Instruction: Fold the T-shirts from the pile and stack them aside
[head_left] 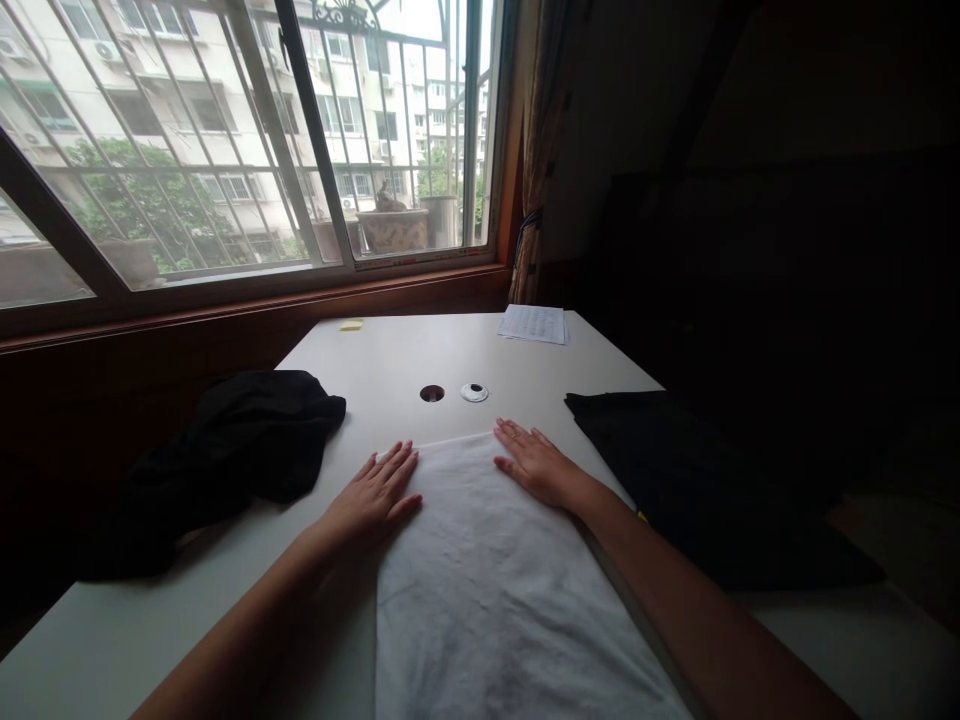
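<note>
A white cloth (pixel 487 590), probably a folded garment, lies on the white table and runs from its middle down to the bottom of the view. Slight wrinkles cross its surface. My left hand (pixel 379 492) rests flat on the cloth's far left corner, fingers stretched out. At the far right corner, my right hand (pixel 538 465) also lies flat with its fingers extended. Neither hand grips anything. The near end of the cloth is cut off by the frame.
Dark crumpled fabric (pixel 247 440) lies at the left, folded dark fabric (pixel 720 490) at the right. Beyond the cloth are a round hole (pixel 432 394) in the white table (pixel 375 360), a round cover (pixel 474 393), papers (pixel 534 323) and a yellow note (pixel 352 325). A barred window stands behind.
</note>
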